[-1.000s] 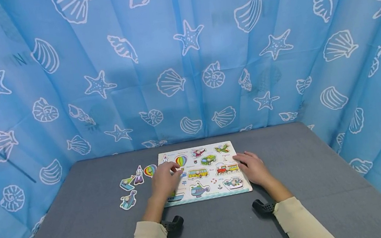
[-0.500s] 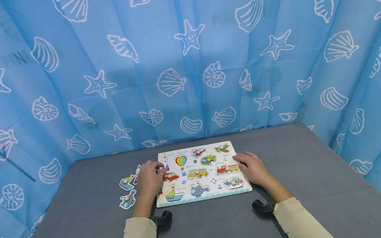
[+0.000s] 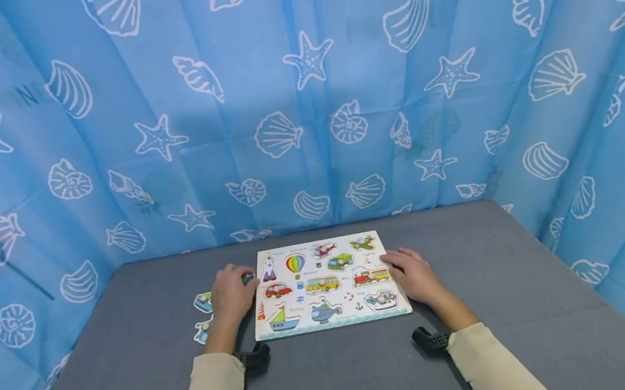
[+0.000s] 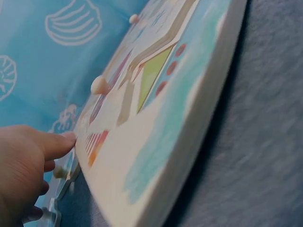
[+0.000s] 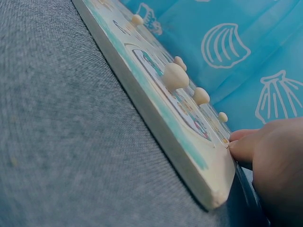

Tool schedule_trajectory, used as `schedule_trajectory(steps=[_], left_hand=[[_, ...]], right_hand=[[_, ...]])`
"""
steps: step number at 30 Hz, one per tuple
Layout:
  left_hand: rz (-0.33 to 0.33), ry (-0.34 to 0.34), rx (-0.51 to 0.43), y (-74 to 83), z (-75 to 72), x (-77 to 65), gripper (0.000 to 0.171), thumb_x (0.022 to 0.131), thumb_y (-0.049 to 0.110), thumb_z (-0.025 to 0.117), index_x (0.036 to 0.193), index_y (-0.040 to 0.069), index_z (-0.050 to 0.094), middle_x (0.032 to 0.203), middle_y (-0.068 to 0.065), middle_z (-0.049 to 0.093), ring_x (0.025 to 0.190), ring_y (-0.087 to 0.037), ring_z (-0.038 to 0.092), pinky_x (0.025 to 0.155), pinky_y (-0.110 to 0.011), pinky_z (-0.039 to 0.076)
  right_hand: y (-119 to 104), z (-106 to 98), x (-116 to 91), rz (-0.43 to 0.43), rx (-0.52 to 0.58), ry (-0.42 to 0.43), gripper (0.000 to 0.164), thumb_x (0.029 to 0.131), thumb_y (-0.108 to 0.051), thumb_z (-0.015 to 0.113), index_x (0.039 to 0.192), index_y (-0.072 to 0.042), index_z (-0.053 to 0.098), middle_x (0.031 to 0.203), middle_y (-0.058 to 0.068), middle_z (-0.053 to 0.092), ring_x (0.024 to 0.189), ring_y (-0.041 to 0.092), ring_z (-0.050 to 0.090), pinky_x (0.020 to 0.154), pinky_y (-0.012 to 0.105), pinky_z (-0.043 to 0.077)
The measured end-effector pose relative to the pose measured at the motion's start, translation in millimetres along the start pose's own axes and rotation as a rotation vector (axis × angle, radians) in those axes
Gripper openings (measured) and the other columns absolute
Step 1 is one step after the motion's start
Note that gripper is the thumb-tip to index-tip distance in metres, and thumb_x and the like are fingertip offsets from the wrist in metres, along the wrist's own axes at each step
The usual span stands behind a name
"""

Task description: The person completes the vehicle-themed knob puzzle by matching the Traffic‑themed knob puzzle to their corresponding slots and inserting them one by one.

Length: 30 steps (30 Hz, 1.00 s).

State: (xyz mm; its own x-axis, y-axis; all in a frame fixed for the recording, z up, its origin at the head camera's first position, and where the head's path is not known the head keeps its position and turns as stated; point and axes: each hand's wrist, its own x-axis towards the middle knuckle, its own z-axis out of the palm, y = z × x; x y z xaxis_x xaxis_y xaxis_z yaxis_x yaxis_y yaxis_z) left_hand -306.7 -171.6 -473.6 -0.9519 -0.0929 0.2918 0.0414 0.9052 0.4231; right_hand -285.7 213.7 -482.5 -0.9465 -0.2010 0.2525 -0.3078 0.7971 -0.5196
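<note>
The wooden knob puzzle board [image 3: 297, 301] lies flat, with vehicle pictures. A knob stands on the red car [image 3: 278, 290]; the sailboat [image 3: 284, 319], rocket [image 3: 268, 268] and balloon [image 3: 295, 263] pictures show none. Just left of the board, my left hand [image 3: 232, 294] hovers over loose puzzle pieces, its thumb [image 4: 59, 143] by the board's edge. One piece with a knob [image 4: 60, 172] shows behind its loosely curled fingers; no grip on it is visible. My right hand [image 3: 416, 276] rests at the board's right edge, fingertips [image 5: 239, 146] touching it.
Partly behind my left hand lie a loose sailboat piece [image 3: 203, 302] and a blue knobbed piece [image 3: 202, 332]. A grey cloth-covered table [image 3: 345, 383] lies under everything. A blue shell-print curtain [image 3: 302, 123] hangs behind the table.
My left hand has moved left from above the board to the loose pieces, uncovering the board's left side. The board's left end has shifted slightly. My right hand has stayed at its edge.
</note>
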Motion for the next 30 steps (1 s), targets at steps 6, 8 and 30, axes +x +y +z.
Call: schedule_trajectory(steps=[6, 8, 30], left_hand=[[-0.009, 0.005, 0.025, -5.2, -2.0, 1.5, 0.025, 0.085, 0.026, 0.076, 0.103, 0.009, 0.074, 0.093, -0.008, 0.057, 0.085, -0.027, 0.053, 0.070, -0.045, 0.045], [-0.001, 0.003, 0.037, -7.6, -2.2, 1.3, 0.027, 0.085, 0.027, 0.076, 0.104, 0.007, 0.074, 0.092, -0.008, 0.057, 0.085, -0.028, 0.053, 0.071, -0.046, 0.045], [-0.031, -0.083, -0.044, -15.4, -12.8, 5.3, 0.024, 0.086, 0.017, 0.075, 0.106, 0.004, 0.074, 0.098, -0.012, 0.067, 0.095, -0.033, 0.057, 0.082, -0.050, 0.045]], right_hand=[[1.4, 0.4, -0.2, 0.003, 0.005, -0.002, 0.036, 0.097, -0.008, 0.056, 0.132, -0.001, 0.059, 0.140, 0.020, 0.050, 0.135, 0.044, 0.032, 0.105, 0.063, 0.024], [1.6, 0.2, -0.2, 0.001, 0.002, 0.000, 0.036, 0.097, -0.007, 0.056, 0.132, -0.001, 0.059, 0.140, 0.020, 0.050, 0.135, 0.044, 0.033, 0.104, 0.063, 0.024], [-0.1, 0.1, 0.8, 0.039, 0.012, -0.024, 0.037, 0.098, -0.009, 0.055, 0.134, -0.003, 0.057, 0.142, 0.019, 0.048, 0.137, 0.042, 0.030, 0.106, 0.063, 0.022]])
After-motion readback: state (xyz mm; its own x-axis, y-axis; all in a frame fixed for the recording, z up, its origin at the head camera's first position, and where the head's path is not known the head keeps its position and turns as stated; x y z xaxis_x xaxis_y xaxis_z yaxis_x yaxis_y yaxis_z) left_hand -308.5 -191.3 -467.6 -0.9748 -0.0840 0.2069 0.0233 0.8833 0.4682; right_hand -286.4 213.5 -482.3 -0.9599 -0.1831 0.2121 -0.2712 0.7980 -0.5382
